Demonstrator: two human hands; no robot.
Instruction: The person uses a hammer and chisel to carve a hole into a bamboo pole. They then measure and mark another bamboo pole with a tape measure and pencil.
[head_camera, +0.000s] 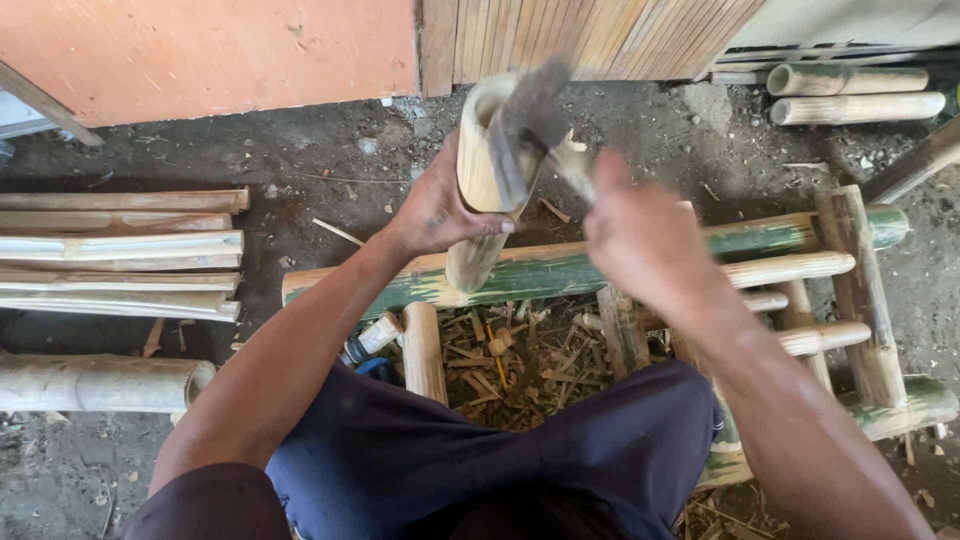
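Observation:
My left hand grips a pale, upright piece of split bamboo, whose lower end rests on a long green bamboo pole. A dark, blurred cleaver blade lies against the top of that piece. My right hand is closed around the cleaver's wooden handle, just right of the bamboo piece. Both forearms reach forward over my dark blue trousers.
A low frame of green and pale bamboo poles stands in front of me, with chips and splinters under it. Split bamboo strips lie stacked at left, a thick bamboo section below them. Two bamboo pieces lie at top right. Behind are an orange wall and slatted panel.

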